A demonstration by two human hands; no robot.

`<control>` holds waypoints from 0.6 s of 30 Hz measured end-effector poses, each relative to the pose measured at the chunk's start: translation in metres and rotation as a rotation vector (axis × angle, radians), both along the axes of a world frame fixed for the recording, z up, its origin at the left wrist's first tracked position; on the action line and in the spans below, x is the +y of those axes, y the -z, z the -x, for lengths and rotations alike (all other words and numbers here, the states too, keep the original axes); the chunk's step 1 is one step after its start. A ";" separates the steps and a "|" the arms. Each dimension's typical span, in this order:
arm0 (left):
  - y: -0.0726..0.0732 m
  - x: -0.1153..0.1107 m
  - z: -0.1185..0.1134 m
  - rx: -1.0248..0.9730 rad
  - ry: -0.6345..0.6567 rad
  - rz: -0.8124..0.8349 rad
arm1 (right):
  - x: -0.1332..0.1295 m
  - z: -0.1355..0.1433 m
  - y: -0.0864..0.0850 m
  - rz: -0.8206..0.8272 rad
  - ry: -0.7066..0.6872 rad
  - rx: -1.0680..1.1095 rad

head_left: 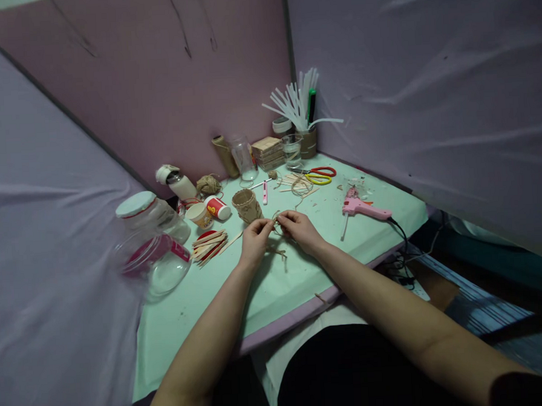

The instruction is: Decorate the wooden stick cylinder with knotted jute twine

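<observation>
Above the table's middle, my left hand (255,239) and my right hand (301,230) meet fingertip to fingertip. Both pinch a thin piece of brown twine (281,253), whose loose ends hang below the fingers. Exactly how the strands cross between the fingertips is too small to make out. Just behind my left hand stands a twine-covered cup (247,206) with a braided-looking rim. A pink utility knife (265,192) lies beyond it, and a coil of twine (301,187) rests on thin wooden sticks further back to the right.
A pink glue gun (362,209) lies at right, its cord running over the edge. Scissors (319,175) lie behind. On the left are craft sticks (209,245), paper cups (217,207) and large clear jars (168,272). A glass of water (292,153) stands at the back.
</observation>
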State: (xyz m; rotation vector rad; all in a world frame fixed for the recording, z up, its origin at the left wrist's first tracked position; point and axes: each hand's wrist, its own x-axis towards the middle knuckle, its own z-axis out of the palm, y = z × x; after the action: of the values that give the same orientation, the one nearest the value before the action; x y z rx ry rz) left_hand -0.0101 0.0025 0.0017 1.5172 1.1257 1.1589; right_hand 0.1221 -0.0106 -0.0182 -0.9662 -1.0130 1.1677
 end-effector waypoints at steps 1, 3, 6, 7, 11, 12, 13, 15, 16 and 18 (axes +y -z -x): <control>0.000 0.000 0.000 -0.019 0.004 0.012 | 0.000 0.000 0.000 0.007 -0.003 0.007; 0.001 0.000 0.000 -0.054 0.033 0.034 | 0.000 0.001 0.000 0.010 -0.011 0.007; 0.002 -0.002 0.000 -0.066 0.112 0.076 | 0.000 0.000 -0.001 -0.006 -0.008 -0.013; 0.002 -0.002 0.000 -0.062 0.130 0.087 | 0.000 0.000 -0.001 -0.016 0.015 -0.021; 0.001 -0.004 -0.001 -0.058 0.107 0.075 | -0.001 -0.001 -0.001 -0.097 0.168 -0.096; 0.000 -0.003 -0.001 -0.059 0.082 0.057 | -0.001 -0.001 -0.001 -0.117 0.184 -0.125; 0.000 -0.003 -0.001 -0.058 0.052 0.038 | -0.001 -0.001 -0.001 -0.134 0.187 -0.152; -0.001 -0.002 -0.001 -0.049 -0.009 0.002 | -0.002 -0.001 -0.002 -0.162 0.189 -0.203; -0.001 -0.001 -0.001 -0.041 -0.035 -0.015 | -0.002 0.000 -0.002 -0.177 0.197 -0.228; -0.001 0.000 0.000 -0.024 -0.061 -0.054 | -0.003 0.000 -0.002 -0.210 0.223 -0.278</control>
State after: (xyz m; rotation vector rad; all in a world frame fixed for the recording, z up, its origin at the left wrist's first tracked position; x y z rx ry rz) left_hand -0.0105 0.0023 0.0023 1.5153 1.1399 1.2542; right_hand 0.1220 -0.0133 -0.0162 -1.0606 -1.1886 0.7396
